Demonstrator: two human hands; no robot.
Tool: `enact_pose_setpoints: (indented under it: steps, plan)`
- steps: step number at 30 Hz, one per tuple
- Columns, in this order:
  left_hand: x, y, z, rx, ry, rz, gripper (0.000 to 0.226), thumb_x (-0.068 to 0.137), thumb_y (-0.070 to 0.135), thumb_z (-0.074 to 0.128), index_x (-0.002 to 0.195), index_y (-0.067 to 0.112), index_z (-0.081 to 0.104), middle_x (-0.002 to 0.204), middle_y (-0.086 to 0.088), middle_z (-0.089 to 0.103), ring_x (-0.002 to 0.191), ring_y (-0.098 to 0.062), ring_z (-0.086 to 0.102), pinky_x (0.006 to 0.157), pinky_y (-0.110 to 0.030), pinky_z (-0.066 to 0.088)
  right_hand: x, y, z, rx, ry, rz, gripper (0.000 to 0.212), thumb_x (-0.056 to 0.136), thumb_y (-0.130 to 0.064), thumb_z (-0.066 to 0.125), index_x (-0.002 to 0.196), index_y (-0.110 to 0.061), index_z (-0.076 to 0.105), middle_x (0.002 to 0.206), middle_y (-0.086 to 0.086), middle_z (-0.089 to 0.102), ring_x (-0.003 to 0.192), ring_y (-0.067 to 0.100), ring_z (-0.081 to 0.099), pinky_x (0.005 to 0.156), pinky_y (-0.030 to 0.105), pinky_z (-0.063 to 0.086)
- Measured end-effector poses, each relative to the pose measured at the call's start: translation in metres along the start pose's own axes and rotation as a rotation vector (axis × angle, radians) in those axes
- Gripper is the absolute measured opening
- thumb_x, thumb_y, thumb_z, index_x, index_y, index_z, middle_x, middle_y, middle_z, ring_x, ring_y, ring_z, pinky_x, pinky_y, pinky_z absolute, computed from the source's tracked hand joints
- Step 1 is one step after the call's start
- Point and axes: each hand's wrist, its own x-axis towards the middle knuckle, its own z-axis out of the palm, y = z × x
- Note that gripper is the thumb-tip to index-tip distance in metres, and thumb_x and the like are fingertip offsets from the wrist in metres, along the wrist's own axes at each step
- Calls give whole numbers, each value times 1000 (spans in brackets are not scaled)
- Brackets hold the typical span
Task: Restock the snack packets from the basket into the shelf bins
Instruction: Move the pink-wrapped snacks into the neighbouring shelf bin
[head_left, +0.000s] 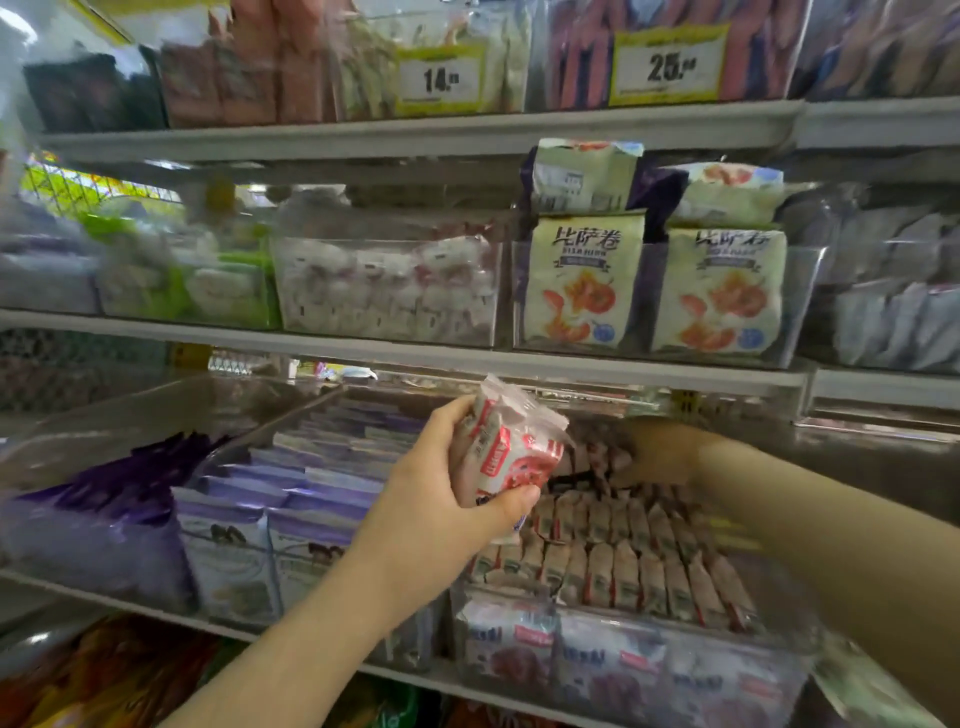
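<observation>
Red-and-white snack packets (511, 457) are gripped by the left hand (441, 499).

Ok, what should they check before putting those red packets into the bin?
1. Grip: the left hand holds the red-and-white packets tight: ok.
2. Match: same wrappers as the rows in the clear bin: ok.
3. Rows upright: ok.
4. Way in: not ok, the right hand reaches into the bin's back.
5. Free gap at the back: cannot tell, blurred.
</observation>
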Motion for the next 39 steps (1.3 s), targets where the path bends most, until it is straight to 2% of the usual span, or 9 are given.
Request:
enact_pose_setpoints:
  steps: [4, 9, 14, 19, 22, 28, 32, 35, 39]
  plan:
    - [17, -5, 26, 141, -181, -41, 73, 72, 37, 80, 126, 56, 34, 113, 34, 55, 94, 17, 56, 74, -3, 45, -31, 8, -18, -99, -43, -117, 70, 83, -44, 68, 145, -26, 39, 150, 0, 39, 133, 21, 41, 107, 26, 34]
    - [41, -6, 66, 344, -468, -73, 67, 71, 32, 82, 124, 42, 42, 102, 31, 54, 85, 23, 53, 65, 0, 42, -85, 32, -28, 130, 31, -274, 81, 73, -30, 75, 145, -30, 37, 134, -13, 49, 98, -13, 47, 75, -11, 25]
    - [58, -7, 102, 596, -645, 8, 88, 73, 36, 80, 146, 30, 31, 145, 11, 34, 128, -8, 41, 107, -26, 39, -99, 26, -22, 166, -152, -374, 114, 63, -48, 81, 150, -42, 7, 143, -28, 31, 114, -15, 34, 88, -2, 26]
    - [53, -17, 92, 640, -482, -50, 95, 64, 48, 83, 142, 36, 28, 133, 14, 28, 117, -8, 46, 96, -19, 43, -85, 7, -11, 146, -216, -370, 101, 64, -58, 76, 145, -44, 17, 86, -30, 49, 73, -14, 52, 57, 4, 37]
    - [45, -21, 82, 653, -418, -141, 93, 59, 57, 81, 135, 37, 32, 121, 15, 48, 97, -2, 55, 75, -15, 48, -80, -4, -2, 157, -194, -359, 91, 69, -60, 72, 142, -38, 25, 98, -24, 53, 84, -4, 54, 69, 13, 42]
    - [38, -27, 84, 504, -311, -213, 79, 64, 41, 85, 131, 33, 42, 105, 20, 58, 91, 2, 60, 72, -11, 48, -82, -18, 4, 274, -117, -422, 78, 74, -51, 73, 140, -41, 34, 126, -16, 56, 105, 5, 58, 90, 26, 51]
    - [34, -26, 88, 653, -149, -185, 73, 62, 47, 82, 120, 37, 39, 111, 13, 45, 101, -10, 57, 76, -22, 48, -83, -11, -4, 205, -196, -423, 84, 76, -41, 73, 145, -43, 26, 116, -25, 50, 91, -3, 52, 70, 6, 40]
    - [32, -26, 89, 637, -95, -155, 59, 67, 38, 82, 110, 38, 41, 100, 15, 38, 86, -4, 50, 62, -11, 39, -82, -5, -11, 194, -270, -408, 91, 76, -34, 75, 147, -44, 19, 111, -34, 46, 83, -13, 50, 66, 3, 37]
    - [30, -30, 87, 378, -185, -201, 58, 77, 13, 69, 126, 35, 47, 112, 11, 55, 76, 3, 56, 55, -5, 42, -86, -6, -9, 189, -264, -416, 81, 83, -23, 67, 146, -47, 22, 87, -39, 49, 63, -22, 49, 53, 2, 38]
